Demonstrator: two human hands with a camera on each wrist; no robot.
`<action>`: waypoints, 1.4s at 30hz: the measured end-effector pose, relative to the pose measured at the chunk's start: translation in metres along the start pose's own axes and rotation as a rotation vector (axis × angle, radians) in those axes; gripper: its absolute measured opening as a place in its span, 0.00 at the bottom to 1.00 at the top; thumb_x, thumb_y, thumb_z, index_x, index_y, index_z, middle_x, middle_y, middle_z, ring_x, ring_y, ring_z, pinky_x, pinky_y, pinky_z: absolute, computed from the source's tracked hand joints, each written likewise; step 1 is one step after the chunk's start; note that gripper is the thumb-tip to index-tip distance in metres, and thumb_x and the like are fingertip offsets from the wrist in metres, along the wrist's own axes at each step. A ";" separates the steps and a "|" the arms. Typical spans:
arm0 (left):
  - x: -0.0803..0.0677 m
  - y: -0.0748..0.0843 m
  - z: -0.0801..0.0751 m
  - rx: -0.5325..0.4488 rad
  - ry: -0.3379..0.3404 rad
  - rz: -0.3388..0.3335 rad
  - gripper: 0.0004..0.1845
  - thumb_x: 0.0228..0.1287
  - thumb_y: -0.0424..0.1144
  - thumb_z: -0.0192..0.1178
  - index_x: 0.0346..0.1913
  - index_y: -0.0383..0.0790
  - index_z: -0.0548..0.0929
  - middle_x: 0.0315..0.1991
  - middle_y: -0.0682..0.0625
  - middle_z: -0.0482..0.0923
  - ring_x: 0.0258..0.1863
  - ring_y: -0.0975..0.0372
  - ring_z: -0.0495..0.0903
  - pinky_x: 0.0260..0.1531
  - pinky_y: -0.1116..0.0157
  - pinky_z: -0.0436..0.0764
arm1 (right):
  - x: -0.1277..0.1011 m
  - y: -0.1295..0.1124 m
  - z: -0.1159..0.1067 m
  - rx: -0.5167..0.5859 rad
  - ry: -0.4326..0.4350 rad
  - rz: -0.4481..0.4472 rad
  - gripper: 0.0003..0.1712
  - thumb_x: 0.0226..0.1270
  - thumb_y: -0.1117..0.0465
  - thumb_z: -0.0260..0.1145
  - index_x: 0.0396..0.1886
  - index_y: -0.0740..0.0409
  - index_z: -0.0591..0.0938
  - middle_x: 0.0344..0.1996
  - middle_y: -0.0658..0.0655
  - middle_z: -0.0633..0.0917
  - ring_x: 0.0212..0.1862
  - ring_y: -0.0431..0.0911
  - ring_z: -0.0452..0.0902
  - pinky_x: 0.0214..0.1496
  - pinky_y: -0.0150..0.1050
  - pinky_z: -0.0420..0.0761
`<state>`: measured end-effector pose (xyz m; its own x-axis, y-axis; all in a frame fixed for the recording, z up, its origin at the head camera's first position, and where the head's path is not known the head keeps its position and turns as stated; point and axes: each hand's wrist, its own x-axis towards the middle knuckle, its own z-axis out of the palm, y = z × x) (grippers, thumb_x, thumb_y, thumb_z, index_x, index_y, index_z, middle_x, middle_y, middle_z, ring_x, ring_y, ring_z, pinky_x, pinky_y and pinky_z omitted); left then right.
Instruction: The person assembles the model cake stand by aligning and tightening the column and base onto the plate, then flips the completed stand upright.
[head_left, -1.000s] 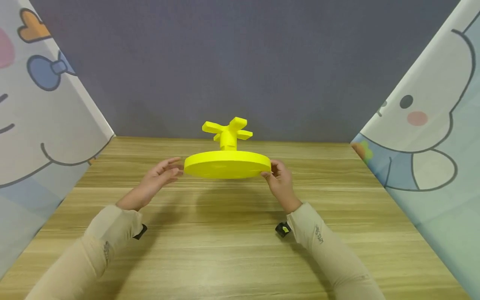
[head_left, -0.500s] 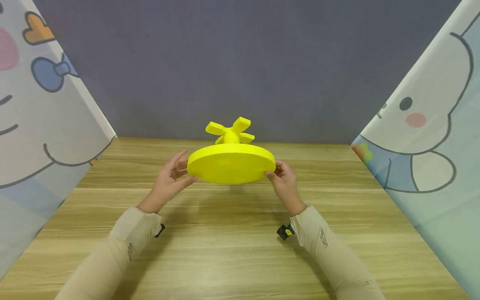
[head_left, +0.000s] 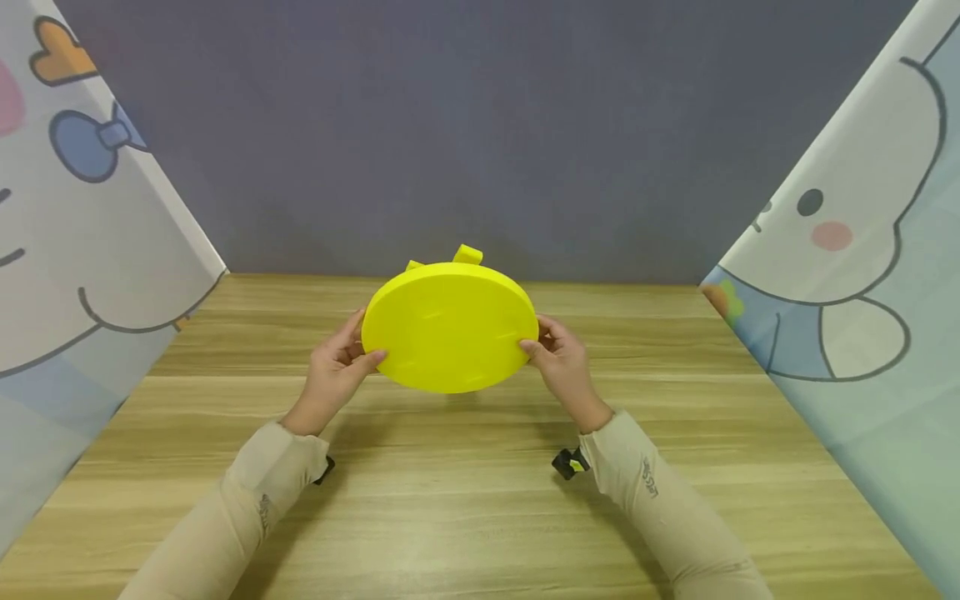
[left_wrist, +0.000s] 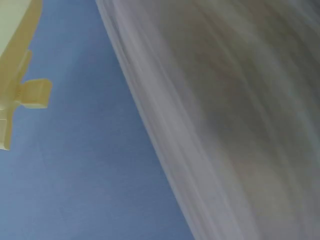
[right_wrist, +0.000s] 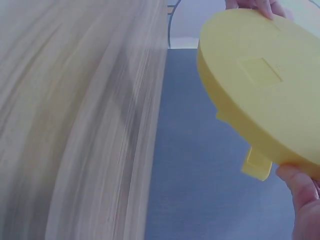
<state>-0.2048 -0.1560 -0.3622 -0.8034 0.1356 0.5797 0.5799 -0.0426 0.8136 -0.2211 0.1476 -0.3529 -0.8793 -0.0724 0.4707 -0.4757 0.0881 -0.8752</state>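
Observation:
A yellow round disc (head_left: 450, 329) with a post and foot-like prongs on its back, like a small pedestal table, is held above the table. Its flat face tilts toward the head camera, and only two prong tips (head_left: 468, 254) show over its top edge. At the disc's left edge my left hand (head_left: 330, 379) pinches it, thumb on the flat face. My right hand (head_left: 566, 371) grips the right edge the same way. The right wrist view shows shallow recesses in the disc face (right_wrist: 262, 71). Only part of the yellow piece (left_wrist: 35, 93) enters the left wrist view.
A wood-grain tabletop (head_left: 450, 500) lies beneath both arms. Behind it rises a dark grey-blue panel (head_left: 480, 125). Cartoon-printed panels stand on the left (head_left: 112, 250) and right (head_left: 862, 250).
The yellow piece has tipped so that its flat face turns toward the head camera and its prongs sink behind. My left hand has moved in and taken hold of the left edge.

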 end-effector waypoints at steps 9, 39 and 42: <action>0.007 0.016 -0.002 0.003 0.002 -0.110 0.34 0.62 0.19 0.57 0.71 0.32 0.61 0.45 0.59 0.81 0.33 0.67 0.83 0.31 0.70 0.83 | 0.005 -0.008 -0.004 0.044 -0.034 0.061 0.28 0.62 0.78 0.61 0.63 0.74 0.69 0.31 0.54 0.76 0.30 0.36 0.80 0.30 0.32 0.83; 0.026 0.042 -0.019 -0.406 0.027 -0.688 0.39 0.68 0.27 0.55 0.76 0.38 0.47 0.36 0.53 0.85 0.28 0.62 0.86 0.27 0.64 0.84 | 0.021 -0.034 -0.007 0.567 -0.276 0.518 0.42 0.62 0.82 0.52 0.75 0.63 0.51 0.34 0.55 0.79 0.30 0.44 0.83 0.28 0.38 0.84; 0.027 0.046 -0.023 -0.458 -0.011 -0.736 0.42 0.67 0.24 0.54 0.76 0.40 0.44 0.37 0.52 0.84 0.29 0.61 0.85 0.27 0.64 0.84 | 0.023 -0.033 -0.007 0.624 -0.309 0.548 0.42 0.63 0.83 0.49 0.76 0.63 0.49 0.34 0.56 0.79 0.30 0.45 0.84 0.28 0.37 0.84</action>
<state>-0.2028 -0.1769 -0.3085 -0.9503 0.2949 -0.0998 -0.2004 -0.3341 0.9210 -0.2252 0.1500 -0.3122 -0.8919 -0.4522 -0.0048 0.1888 -0.3626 -0.9126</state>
